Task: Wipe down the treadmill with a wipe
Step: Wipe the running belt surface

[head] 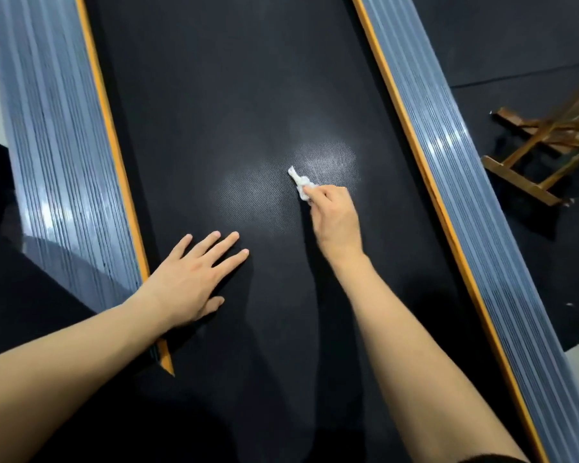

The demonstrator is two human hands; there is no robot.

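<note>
Mid-wipe on the treadmill belt (248, 95): right hand (336, 217) pinching a crumpled white wipe (301, 183) at frame centre, left hand (194, 275) spread flat lower left, bracing; next, probably sweeping outward toward the unwiped side rails (448, 155).

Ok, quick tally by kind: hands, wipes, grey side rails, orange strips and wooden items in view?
Hands: 2, left hand and right hand
White wipe: 1
Grey side rails: 2
Orange strips: 2
Wooden stand: 1
Total: 8
</note>
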